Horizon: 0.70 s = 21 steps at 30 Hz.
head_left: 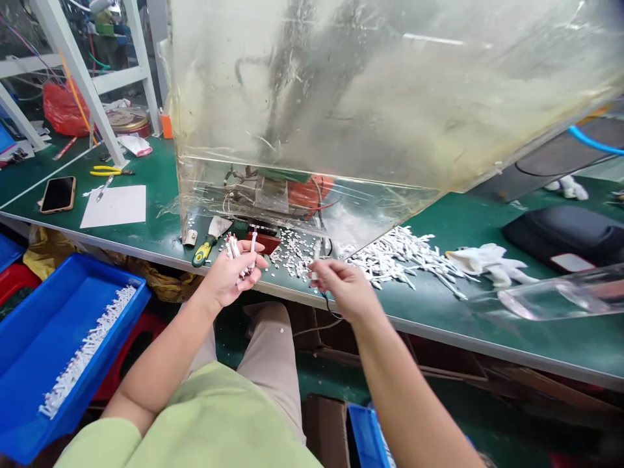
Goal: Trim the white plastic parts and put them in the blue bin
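My left hand [229,278] is closed around a small bunch of short white wire pieces [233,247] with reddish ends, at the table's front edge. One piece sticks up between its thumb and fingers. My right hand [347,291] pinches a small white piece, apparently a wire, beside a thin black cable; its fingers partly hide it. Between and behind the hands lie many tiny white scraps [295,250]. A pile of white wire pieces [404,253] spreads to the right. Just beyond my left hand is a dark device with a reddish-brown block [266,242].
A clear plastic shield [312,97] hangs over the work spot. Left on the green table lie a scraper [210,240], yellow pliers [110,171], a phone [58,194] and paper [117,207]. A blue bin [29,364] holds lined-up white pieces. White gloves [487,261] lie right.
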Available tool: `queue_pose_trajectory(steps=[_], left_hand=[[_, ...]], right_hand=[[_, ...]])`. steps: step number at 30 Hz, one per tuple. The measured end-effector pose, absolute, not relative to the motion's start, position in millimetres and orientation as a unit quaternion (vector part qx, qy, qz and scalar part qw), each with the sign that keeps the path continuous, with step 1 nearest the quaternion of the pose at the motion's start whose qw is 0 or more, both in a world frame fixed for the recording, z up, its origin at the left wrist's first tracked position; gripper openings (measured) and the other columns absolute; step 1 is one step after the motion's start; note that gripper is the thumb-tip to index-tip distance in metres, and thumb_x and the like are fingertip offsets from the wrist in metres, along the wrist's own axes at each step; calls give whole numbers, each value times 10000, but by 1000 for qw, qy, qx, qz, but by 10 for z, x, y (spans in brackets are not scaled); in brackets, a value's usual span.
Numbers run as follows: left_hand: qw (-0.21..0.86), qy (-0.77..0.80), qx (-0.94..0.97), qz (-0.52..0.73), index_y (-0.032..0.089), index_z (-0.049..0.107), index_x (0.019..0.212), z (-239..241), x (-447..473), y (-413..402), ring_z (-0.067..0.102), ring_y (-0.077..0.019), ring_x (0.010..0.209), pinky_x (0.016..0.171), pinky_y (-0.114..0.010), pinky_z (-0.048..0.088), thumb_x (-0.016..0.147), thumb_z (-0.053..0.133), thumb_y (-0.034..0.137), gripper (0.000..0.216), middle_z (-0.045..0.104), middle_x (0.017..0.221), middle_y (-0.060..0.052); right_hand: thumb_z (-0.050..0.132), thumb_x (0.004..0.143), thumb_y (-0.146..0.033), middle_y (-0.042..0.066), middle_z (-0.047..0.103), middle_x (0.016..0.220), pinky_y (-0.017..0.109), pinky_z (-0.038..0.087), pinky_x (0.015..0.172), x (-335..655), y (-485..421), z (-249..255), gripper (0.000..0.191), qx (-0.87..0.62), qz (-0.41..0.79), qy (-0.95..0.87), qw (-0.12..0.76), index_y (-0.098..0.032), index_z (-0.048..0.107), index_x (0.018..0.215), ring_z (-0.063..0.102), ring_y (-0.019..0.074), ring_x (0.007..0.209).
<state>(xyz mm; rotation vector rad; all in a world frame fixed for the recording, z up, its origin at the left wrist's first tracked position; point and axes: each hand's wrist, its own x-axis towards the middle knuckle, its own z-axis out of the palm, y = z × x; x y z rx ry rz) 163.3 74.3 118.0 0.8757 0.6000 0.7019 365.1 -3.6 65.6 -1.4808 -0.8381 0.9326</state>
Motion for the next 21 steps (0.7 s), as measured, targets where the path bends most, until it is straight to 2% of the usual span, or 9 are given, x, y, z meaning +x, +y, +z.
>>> queue_pose_trajectory(steps=[4, 13, 21], left_hand=[[808, 281, 398, 331, 155, 512, 825, 1155, 1508, 766, 385, -18, 375, 296, -114, 149, 679, 734, 342, 325, 522, 576, 43], [793, 303, 378, 369, 160, 498, 807, 1131, 1273, 793, 376, -17, 368, 294, -115, 141, 655, 756, 356, 358, 518, 572, 43], [796, 303, 369, 372, 163, 493, 801, 1084, 1276, 807, 378, -15, 364, 294, -113, 145, 648, 760, 366, 368, 518, 569, 48]], right_hand=[[729, 519, -665, 20, 597, 599, 204, 343, 410, 3195, 314, 651, 516, -589, 464, -345, 565, -171, 639, 635, 519, 100, 488], [812, 466, -539, 3, 578, 582, 149, 280, 336, 2964, 741, 560, 457, -539, 537, -245, 602, -160, 632, 649, 459, 52, 440], [775, 597, -393, -1, 586, 589, 136, 297, 310, 2966, 811, 562, 286, -532, 555, -198, 608, -170, 628, 697, 461, 50, 422]])
